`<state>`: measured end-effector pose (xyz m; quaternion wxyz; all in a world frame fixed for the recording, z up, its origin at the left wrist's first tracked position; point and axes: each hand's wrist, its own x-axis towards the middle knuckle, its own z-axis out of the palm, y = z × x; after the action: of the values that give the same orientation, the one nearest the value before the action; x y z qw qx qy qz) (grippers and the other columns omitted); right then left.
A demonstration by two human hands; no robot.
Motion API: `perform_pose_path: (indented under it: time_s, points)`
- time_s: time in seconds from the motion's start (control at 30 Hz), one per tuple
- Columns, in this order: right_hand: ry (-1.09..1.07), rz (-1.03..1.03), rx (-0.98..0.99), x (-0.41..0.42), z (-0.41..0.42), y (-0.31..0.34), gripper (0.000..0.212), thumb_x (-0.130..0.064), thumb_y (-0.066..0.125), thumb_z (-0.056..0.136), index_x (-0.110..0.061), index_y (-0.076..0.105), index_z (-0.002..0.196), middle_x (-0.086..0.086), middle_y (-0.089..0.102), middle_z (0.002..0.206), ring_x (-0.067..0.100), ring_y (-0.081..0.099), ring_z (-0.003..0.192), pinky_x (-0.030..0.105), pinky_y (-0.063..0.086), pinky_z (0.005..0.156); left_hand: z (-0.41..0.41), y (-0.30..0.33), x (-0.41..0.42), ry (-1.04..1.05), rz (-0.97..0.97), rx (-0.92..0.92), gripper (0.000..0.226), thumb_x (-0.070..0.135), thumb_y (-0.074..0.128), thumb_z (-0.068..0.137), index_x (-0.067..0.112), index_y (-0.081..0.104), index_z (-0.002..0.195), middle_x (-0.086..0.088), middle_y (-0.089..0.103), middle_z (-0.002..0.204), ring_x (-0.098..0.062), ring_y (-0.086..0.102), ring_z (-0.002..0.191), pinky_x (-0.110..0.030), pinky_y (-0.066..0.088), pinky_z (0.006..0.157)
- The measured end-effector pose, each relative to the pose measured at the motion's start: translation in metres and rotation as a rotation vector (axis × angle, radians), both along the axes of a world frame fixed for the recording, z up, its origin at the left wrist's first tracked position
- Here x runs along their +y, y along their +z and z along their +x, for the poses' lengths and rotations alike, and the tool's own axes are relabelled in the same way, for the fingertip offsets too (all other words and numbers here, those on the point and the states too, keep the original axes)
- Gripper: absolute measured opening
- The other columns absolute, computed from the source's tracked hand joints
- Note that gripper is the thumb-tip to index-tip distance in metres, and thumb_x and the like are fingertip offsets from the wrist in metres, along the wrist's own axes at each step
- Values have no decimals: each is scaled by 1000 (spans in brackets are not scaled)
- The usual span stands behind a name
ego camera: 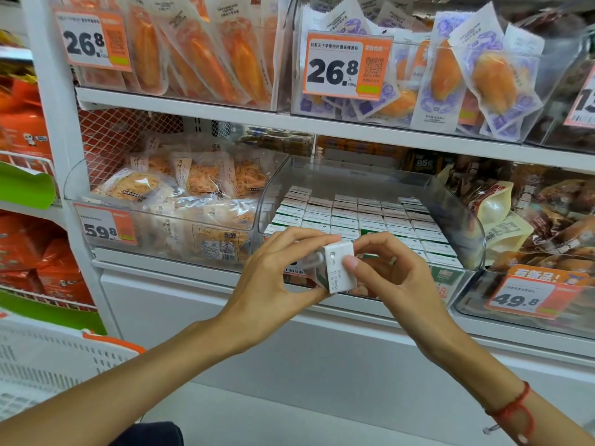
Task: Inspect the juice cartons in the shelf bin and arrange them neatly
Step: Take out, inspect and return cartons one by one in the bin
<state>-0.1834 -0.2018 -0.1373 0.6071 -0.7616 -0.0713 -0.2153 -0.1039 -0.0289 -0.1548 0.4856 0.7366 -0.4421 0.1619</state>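
A clear plastic shelf bin (463,220) on the middle shelf holds several small white-and-green juice cartons (354,217) standing in tight rows. In front of the bin I hold one small juice carton (338,268) tipped so that its white end with printed date text faces me. My left hand (273,275) grips it from the left, fingers over the top and thumb underneath. My right hand (389,275) pinches its right side, the thumb lying on the white end.
A clear bin of bagged shredded snacks (180,201) sits to the left, and brown snack pouches (531,220) fill the bin to the right. Orange price tags (534,294) hang on the bin fronts. A white basket (48,358) stands at lower left.
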Motion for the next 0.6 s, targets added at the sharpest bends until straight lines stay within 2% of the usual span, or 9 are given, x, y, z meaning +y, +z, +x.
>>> perform_pose_path:
  time_s: [0.1, 0.17, 0.27, 0.33, 0.43, 0.5, 0.6]
  points:
    - [-20, -67, -67, -1, -1, 1, 15, -29, 68, 82, -30, 66, 96, -8, 69, 105, 15, 69, 100, 24, 58, 71, 1, -1, 0, -102, -5, 221, 64, 22, 84, 74, 38, 56, 129, 20, 58, 123, 0, 51, 122, -11, 39, 100]
    - [-21, -154, -79, -2, -1, 1, 20, -27, 66, 86, -30, 65, 105, -13, 68, 110, 12, 67, 104, 26, 59, 75, 1, -1, 0, -172, -34, 418, 62, 28, 83, 73, 41, 57, 128, 21, 63, 124, 1, 55, 121, -14, 42, 101]
    - [24, -288, -41, -4, -2, -2, 34, -20, 64, 91, -31, 61, 123, -15, 65, 121, 8, 63, 112, 23, 56, 85, 2, 0, 1, -203, -155, 693, 57, 39, 80, 68, 46, 60, 121, 20, 68, 119, -1, 63, 113, -19, 52, 94]
    - [68, -337, 2, -5, -2, -4, 49, -19, 65, 91, -37, 52, 134, -21, 60, 128, 1, 59, 116, 16, 52, 88, 3, -1, 1, -198, -228, 837, 63, 41, 79, 66, 45, 57, 125, 10, 71, 117, -8, 67, 109, -26, 54, 92]
    - [111, -426, 52, -4, -2, -6, 63, -17, 69, 89, -41, 42, 142, -27, 50, 138, -3, 53, 122, 18, 49, 96, 4, -1, 2, -209, -309, 993, 56, 37, 75, 74, 36, 55, 126, 0, 75, 107, -15, 72, 99, -25, 58, 80]
    - [113, -479, 51, -2, -1, -8, 62, -17, 69, 89, -43, 44, 139, -26, 47, 140, -4, 51, 124, 17, 47, 99, 6, 2, 4, -158, -338, 1070, 45, 40, 72, 79, 31, 59, 122, -1, 77, 100, -15, 73, 93, -23, 59, 74]
    - [88, -438, 78, 2, 1, -8, 53, -26, 69, 87, -45, 50, 132, -22, 58, 131, -5, 58, 114, 15, 49, 93, 12, 3, 7, -52, -266, 1114, 44, 47, 72, 78, 27, 64, 116, -1, 77, 96, -15, 74, 90, -23, 60, 72]
